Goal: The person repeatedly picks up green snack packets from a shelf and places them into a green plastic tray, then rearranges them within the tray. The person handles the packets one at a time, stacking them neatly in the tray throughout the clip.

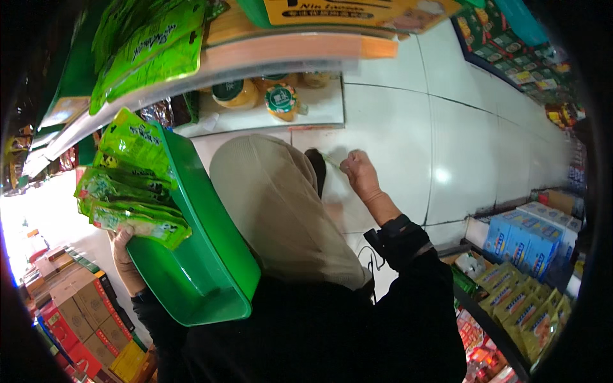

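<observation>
A green plastic bin (210,239) rests tilted at the left of my lap. Green snack packets (136,186) stand in its far part, while the near part shows bare plastic. My left hand (122,244) holds the bin's left rim, its thumb against the front packet. Over the floor to the right, my right hand (357,170) has its fingers curled; a thin greenish strip or edge reaches from them towards my dark shoe (316,167). What it belongs to cannot be told. More green packets (158,52) hang over the shelf edge at the upper left.
A shelf with a clear price rail (287,52) crosses above. Below it, lidded jars (281,101) stand on a low white ledge (268,122). Cardboard boxes (86,301) are stacked at lower left. Yellow packets (522,306) and blue cartons (522,239) stand at lower right.
</observation>
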The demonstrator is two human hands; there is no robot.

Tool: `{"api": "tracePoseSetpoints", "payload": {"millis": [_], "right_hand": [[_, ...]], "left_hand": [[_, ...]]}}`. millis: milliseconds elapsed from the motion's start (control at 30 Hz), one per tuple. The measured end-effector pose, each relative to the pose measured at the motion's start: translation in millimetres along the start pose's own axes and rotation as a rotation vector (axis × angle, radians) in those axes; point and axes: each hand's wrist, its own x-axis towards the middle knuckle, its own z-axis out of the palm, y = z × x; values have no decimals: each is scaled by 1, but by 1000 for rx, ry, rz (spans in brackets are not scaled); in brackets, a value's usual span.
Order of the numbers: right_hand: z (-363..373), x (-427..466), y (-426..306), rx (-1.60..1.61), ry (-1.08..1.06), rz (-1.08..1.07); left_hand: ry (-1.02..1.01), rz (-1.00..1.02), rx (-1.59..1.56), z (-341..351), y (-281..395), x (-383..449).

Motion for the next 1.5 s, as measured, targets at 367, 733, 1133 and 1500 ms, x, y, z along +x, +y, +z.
{"api": "tracePoseSetpoints", "payload": {"millis": [367, 733, 1133, 1500], "right_hand": [[-167, 25, -129, 884, 15, 345], [-202, 43, -188, 930, 193, 50], [-149, 68, -245, 1331, 195, 160], [-115, 21, -250, 82, -24, 65]], "left_hand": [[-217, 106, -240, 31, 17, -5], [-358, 106, -67, -20, -15, 53], [-335, 163, -82, -15, -7, 48], [-342, 164, -93, -14, -8, 49]]}}
